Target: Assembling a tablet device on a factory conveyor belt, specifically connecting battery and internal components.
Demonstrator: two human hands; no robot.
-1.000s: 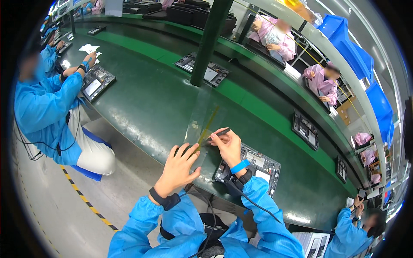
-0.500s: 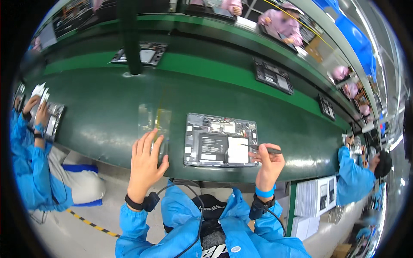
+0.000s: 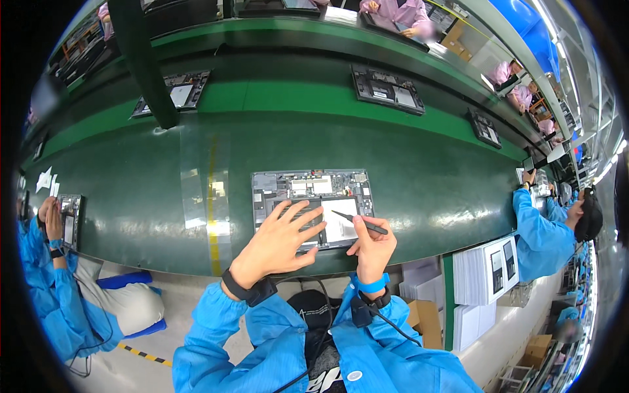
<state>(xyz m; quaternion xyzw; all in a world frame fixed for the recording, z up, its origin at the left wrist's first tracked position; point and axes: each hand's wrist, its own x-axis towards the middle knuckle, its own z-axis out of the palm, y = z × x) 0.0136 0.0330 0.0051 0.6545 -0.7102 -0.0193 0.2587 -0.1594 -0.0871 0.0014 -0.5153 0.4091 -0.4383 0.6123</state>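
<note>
An opened laptop base [image 3: 275, 179] lies at the near edge of the green bench, its circuit board and battery exposed. My left hand [image 3: 278, 239] is over the black battery with its fingers spread, holding nothing; whether it touches cannot be told. Between the fingers of my right hand [image 3: 375, 252] is a pair of black tweezers [image 3: 375, 227], tips pointing left over the white panel [image 3: 337, 229] at the laptop's right. The left hand covers much of the battery.
Clear and yellow tape strips [image 3: 212, 196] lie left of the laptop. More opened laptops [image 3: 388, 90] sit on the bright green strip beyond. A dark post [image 3: 141, 62] rises at the left. Co-workers in blue sit either side; stacked white sheets [image 3: 468, 278] stand at lower right.
My left hand has moved right, from the tape strips to over the laptop's battery. My right hand still holds the tweezers above the white panel. The whole view has shifted.
</note>
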